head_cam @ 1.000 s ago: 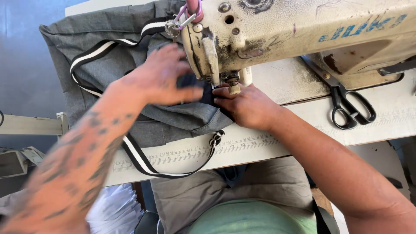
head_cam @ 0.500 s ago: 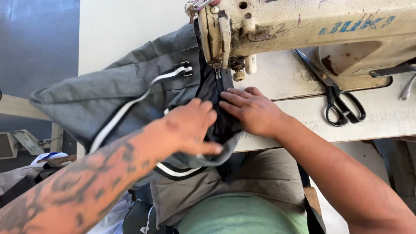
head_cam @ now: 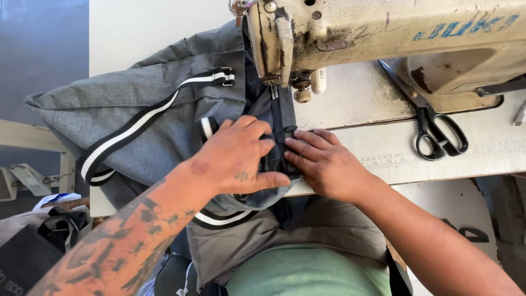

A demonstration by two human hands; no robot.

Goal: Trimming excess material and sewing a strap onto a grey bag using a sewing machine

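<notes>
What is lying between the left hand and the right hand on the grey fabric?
In the head view, a dark zipper strip runs between the left hand and right hand, up toward the sewing machine needle.

Layout at the sewing machine [head_cam: 383, 33].
Bag [head_cam: 153, 126] on desk [head_cam: 482, 153], left of machine; both hands beside its zipper [head_cam: 277, 123]; scissors [head_cam: 435, 131] right.

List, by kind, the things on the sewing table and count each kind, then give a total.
Sewing machine: 1
Scissors: 1
Grey bag: 1
Striped straps: 1 in full view; more pieces show, but whether joined I cannot tell
Hands: 2, left hand, right hand, pressing the bag
Total: 6
</notes>
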